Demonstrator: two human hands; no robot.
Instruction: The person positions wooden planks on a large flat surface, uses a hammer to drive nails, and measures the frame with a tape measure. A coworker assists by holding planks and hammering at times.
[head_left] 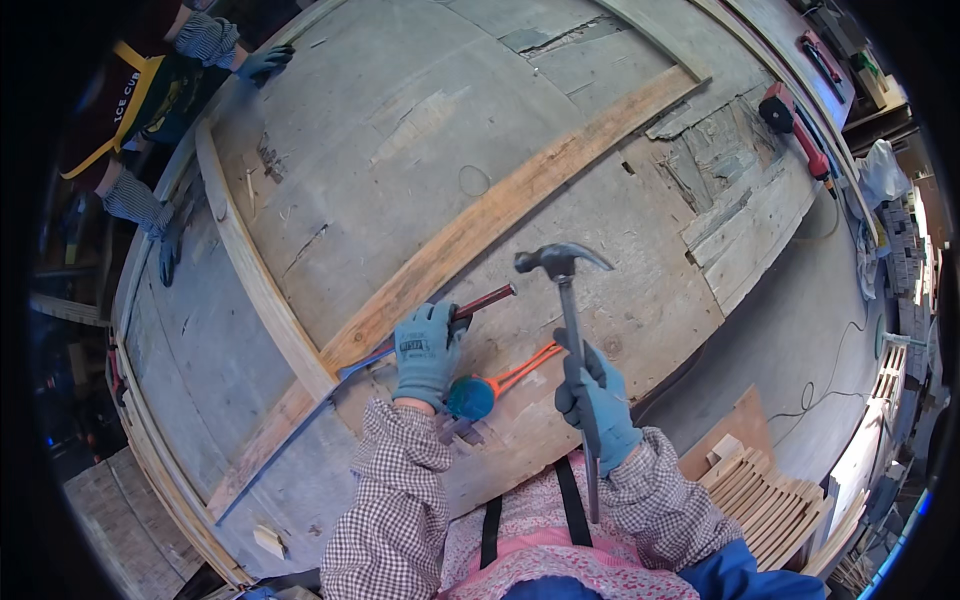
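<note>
My left hand (425,350), in a blue-grey work glove, is closed around a chisel (486,301) with a dark red shaft. The chisel's blue blade end (366,362) points left and meets the joint between a long wooden strip (520,205) and a crossing strip (262,265). My right hand (603,402), gloved alike, grips a claw hammer (568,300) by its dark handle. The hammer stands head up, its head apart from the chisel's struck end. Beside my left hand lies a teal round object (472,398) with an orange-handled tool (525,367) against it.
All this rests on a large worn wooden panel (400,190) with splintered patches. At the upper left a co-worker's gloved hands (265,62) touch its edge. A red power tool (795,125) lies at the far right. Stacked wood slats (765,500) stand at the lower right.
</note>
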